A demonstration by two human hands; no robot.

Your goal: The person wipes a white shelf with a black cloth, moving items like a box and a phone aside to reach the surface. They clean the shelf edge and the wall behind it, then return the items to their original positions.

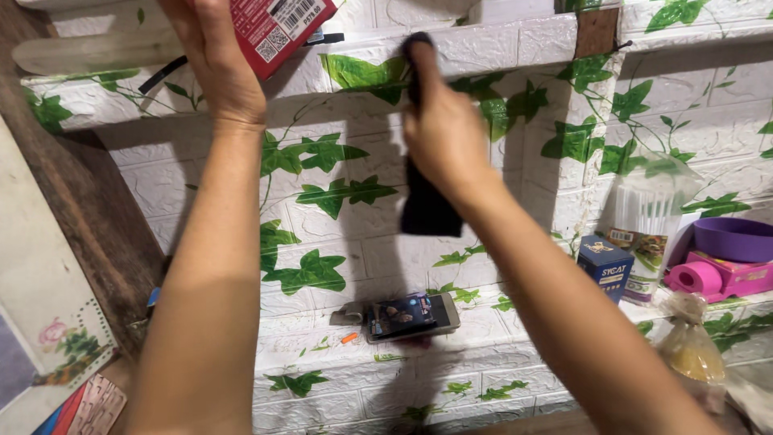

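Reaching up with both arms here, forearms stretched out long from the bottom of the frame toward the upper ledge of the wall. The left hand (213, 60) is raised highest, back of the hand to the camera, wrist straight, fingers wrapped round a red cardboard box with white label patches (278, 28) that sits right at the top edge of the picture, partly cut off. The right hand (443, 133) is a bit lower and more to the middle, wrist bent slightly, clenched on a dark, nearly black cloth-like thing (427, 205); one end pokes up above the fingers against the ledge, the rest hangs down below the palm. It's blurry, so I can't tell exactly what it is.

Behind both hands is the white brick-pattern wall covering with green ivy leaves (338, 193), stepped into shelves. On the lower shelf, between the two forearms, lies a beige phone with a lit screen (411, 316), flat, with a small orange bit (349, 338) just beside it. Off to the right, well apart from the hands: a small dark blue carton (605, 270), a clear plastic bag of white sticks (648, 213), a purple plastic bowl (734, 238) resting on a pink plastic toy (717, 278), and a knotted clear bag with something yellowish inside (688, 350). On the left runs a dark wooden plank (80, 193).
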